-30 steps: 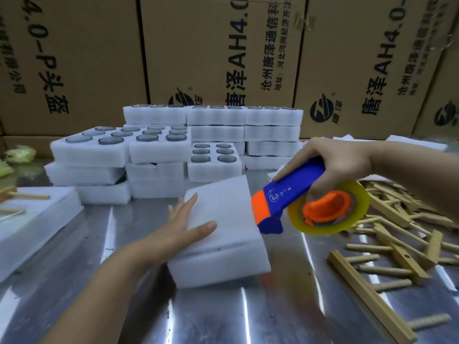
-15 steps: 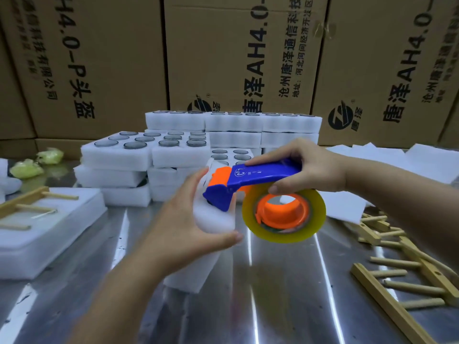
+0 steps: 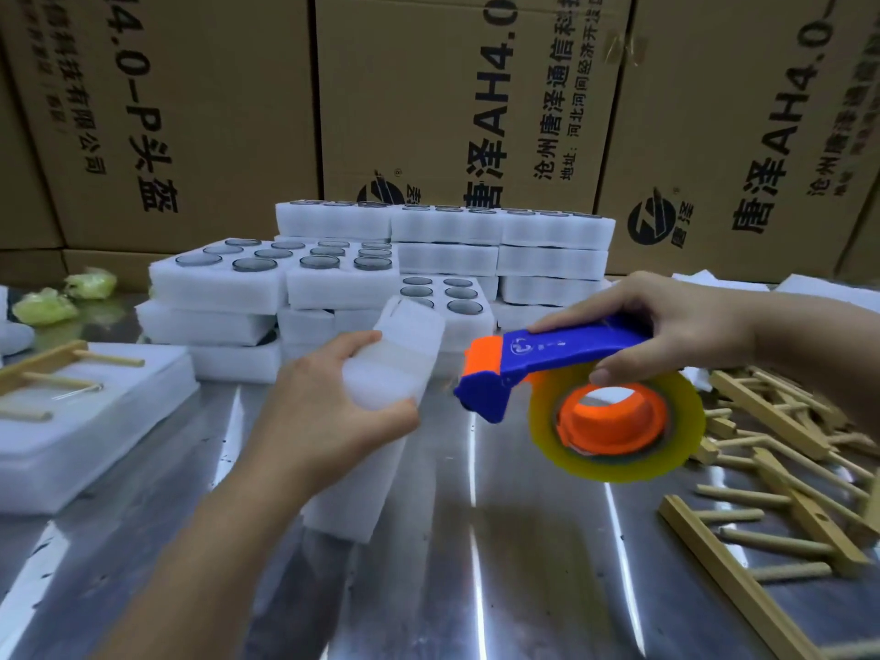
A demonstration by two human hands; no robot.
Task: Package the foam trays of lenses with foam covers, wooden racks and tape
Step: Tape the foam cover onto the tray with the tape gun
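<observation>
My left hand (image 3: 328, 412) grips a white foam package (image 3: 395, 369) that stands on edge on the metal table, tilted away from me. My right hand (image 3: 666, 326) holds a blue and orange tape dispenser (image 3: 562, 354) by its handle, with a yellowish tape roll (image 3: 619, 421) below it. The dispenser's nose is just to the right of the package, a small gap between them. Stacks of white foam trays with dark round lenses (image 3: 333, 269) stand behind. Wooden racks (image 3: 785, 469) lie in a heap at the right.
At the left lies a foam block with a wooden rack (image 3: 47, 373) on top. Yellow-green crumpled bits (image 3: 62, 297) sit at the far left. Large cardboard boxes (image 3: 452, 102) wall off the back. The shiny metal table (image 3: 476, 588) stretches toward me.
My left hand has tipped the foam package from lying flat up onto its edge. The dispenser touched the package's top half a second ago and now sits pulled off to its right.
</observation>
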